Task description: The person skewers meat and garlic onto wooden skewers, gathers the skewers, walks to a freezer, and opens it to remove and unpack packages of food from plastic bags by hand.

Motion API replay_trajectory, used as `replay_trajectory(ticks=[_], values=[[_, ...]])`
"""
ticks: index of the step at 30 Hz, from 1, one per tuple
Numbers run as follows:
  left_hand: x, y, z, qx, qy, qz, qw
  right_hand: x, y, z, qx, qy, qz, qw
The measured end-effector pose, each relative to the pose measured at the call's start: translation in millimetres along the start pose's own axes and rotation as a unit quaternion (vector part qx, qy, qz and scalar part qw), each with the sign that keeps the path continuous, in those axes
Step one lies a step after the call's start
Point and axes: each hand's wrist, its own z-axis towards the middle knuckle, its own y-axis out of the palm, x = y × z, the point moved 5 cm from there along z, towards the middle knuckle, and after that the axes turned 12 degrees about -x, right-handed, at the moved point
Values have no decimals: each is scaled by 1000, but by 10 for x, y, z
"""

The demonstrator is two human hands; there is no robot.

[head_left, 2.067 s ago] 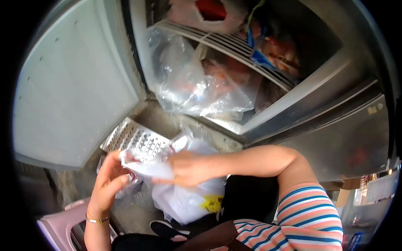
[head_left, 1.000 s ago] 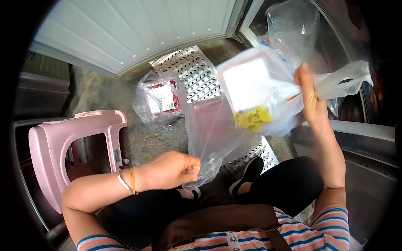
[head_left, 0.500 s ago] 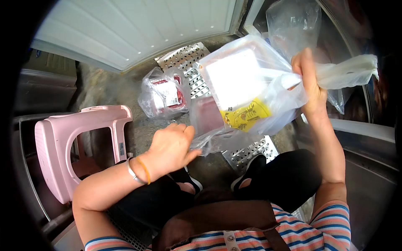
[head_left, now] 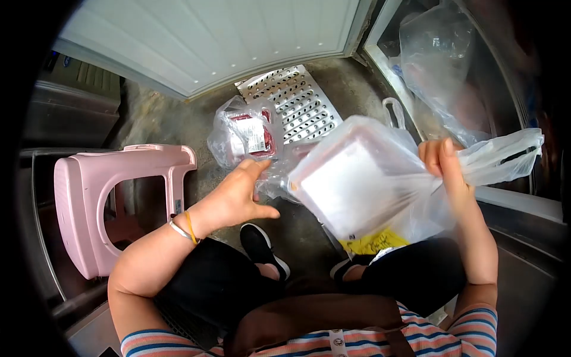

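My right hand [head_left: 447, 163] is closed round the gathered neck of a translucent plastic bag [head_left: 416, 205], whose handles stick out beyond my fist. Inside this bag are a boxy pack with a large white face [head_left: 339, 190] and something with a yellow printed label [head_left: 373, 241]. My left hand [head_left: 235, 196] is open, thumb apart from the fingers. Its fingertips are beside a crumpled clear bag [head_left: 279, 178] on the floor; whether they touch it I cannot tell. Just beyond lies another clear bag [head_left: 223, 134] around a dark red pack with a white label [head_left: 254, 134].
A pink plastic stool [head_left: 83, 208] stands at the left. A perforated metal plate [head_left: 291, 98] lies on the concrete floor below a white door panel [head_left: 208, 41]. At the right, a clear bag [head_left: 437, 59] hangs out of an open cabinet [head_left: 389, 35].
The held bag has come lower and closer to my knees. My left hand's fingers have spread and released the thin plastic, which now lies on the floor.
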Motion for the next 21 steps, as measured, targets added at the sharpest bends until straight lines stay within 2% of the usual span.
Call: replay_trajectory(ticks=[2, 3, 4, 5, 6, 7, 8, 9, 10, 11, 12, 13, 14, 16, 17, 18, 20, 21], values=[[40, -38, 23, 46, 109, 198, 973, 50, 13, -41, -32, 5, -15, 999], [8, -46, 39, 47, 71, 158, 984, 65, 63, -68, -51, 18, -54, 997], [-7, -41, 53, 50, 71, 159, 983, 85, 93, -67, -69, 29, -93, 993], [3, -28, 56, 57, 118, 108, 985, 101, 129, -66, -133, 21, -120, 984], [26, -21, 51, 62, 165, 57, 983, 77, 141, -63, -132, 20, -120, 984], [29, -19, 52, 62, 166, 57, 982, 45, 215, -61, -176, 40, -155, 971], [102, -87, 6, 130, 185, 78, 971, 36, 291, -71, -219, 62, -189, 955], [192, -156, -41, 196, 204, 99, 954, 47, 324, -90, -211, 84, -151, 962], [278, -157, -77, 195, 209, 99, 953, 62, 374, -110, -207, 85, -153, 963], [274, -72, -75, 84, 159, -72, 981, 147, 406, -138, -182, 126, -139, 965], [274, 71, -92, -31, 102, -238, 965, 249, 421, -179, -156, 167, -124, 966], [336, 120, -124, -41, 117, -258, 958, 374, 429, -231, -151, 187, -90, 967], [455, 120, -157, -54, 146, -218, 963, 467, 421, -214, -148, 187, -91, 967], [598, 199, -193, -87, 214, -101, 968, 653, 422, -196, -149, 222, 31, 963], [588, 288, -211, -143, 197, -108, 964, 715, 394, -166, -93, 274, 29, 957], [574, 369, -212, -162, 216, -105, 957, 829, 371, -135, -87, 276, 29, 957], [593, 416, -248, -179, 238, -50, 953, 1265, 329, -170, 15, 395, 218, 892], [567, 386, -241, -166, 245, 20, 955, 1335, 279, -176, 56, 409, 240, 878]])
